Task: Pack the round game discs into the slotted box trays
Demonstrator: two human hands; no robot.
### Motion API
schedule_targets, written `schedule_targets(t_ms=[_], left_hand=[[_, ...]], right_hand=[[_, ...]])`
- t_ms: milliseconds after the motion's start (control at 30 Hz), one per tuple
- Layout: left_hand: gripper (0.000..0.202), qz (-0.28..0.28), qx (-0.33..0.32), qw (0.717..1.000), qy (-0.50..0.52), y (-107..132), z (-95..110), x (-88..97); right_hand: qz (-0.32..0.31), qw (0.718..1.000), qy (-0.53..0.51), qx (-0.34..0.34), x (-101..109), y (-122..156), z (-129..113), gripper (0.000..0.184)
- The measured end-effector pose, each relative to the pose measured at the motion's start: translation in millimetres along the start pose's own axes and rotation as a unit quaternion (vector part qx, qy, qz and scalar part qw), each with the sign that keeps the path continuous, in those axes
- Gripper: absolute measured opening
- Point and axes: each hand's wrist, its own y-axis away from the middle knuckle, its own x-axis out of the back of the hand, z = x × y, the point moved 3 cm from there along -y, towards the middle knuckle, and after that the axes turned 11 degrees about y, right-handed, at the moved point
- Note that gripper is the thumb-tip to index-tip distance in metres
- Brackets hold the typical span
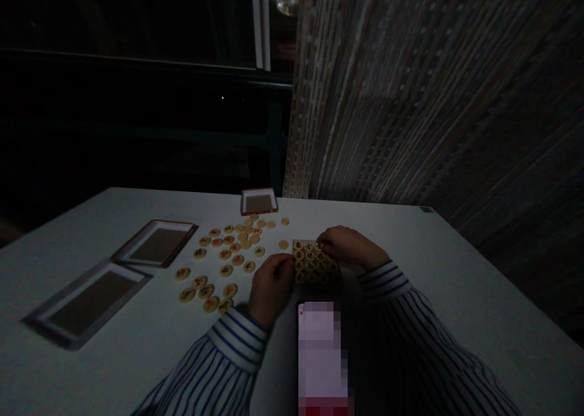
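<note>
- The left hand (272,288) has its fingers curled in at the left edge of the packed pieces; whether a piece is pinched in them I cannot tell.
- The right hand (353,246) reaches over from the other side, its bent fingertips at the top right corner of the same block; its grip on any one piece is hidden.
- Between the two hands, on the desk (479,306), sit the packed pieces (311,267), round discs in close rows with dark characters on them.
- A pale edge along the far side looks like the wall of a box (306,241) holding them, though the light is too poor to be sure.
- Just nearer the wearer lies a lit screen (319,349), blurred into blocks.
- To the left, loose pieces (224,255) are scattered, some with red characters, some with dark ones, others plain-faced.
- Behind them stands a small tray (259,203) with an orange-brown rim, its brownish floor showing.
- Farther left, a larger rimmed tray (159,246) and a grey-edged tray (89,300) lie end to end, brownish floors uppermost.
- A string curtain (365,87) hangs beyond the desk.
</note>
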Motion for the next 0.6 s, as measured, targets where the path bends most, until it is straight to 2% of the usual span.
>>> schedule_targets(t_ms=[400,600], left_hand=[[0.021,0.001,0.001,1.000,0.008,-0.1,-1.0,-0.3],[0.020,0.003,0.001,1.000,0.015,-0.2,1.6,0.7]], right_hand=[[-0.010,1.000,-0.009,0.003,-0.3,0.0,-0.5,0.029],[0.015,1.000,-0.015,0.004,1.7,1.0,2.5,0.028]])
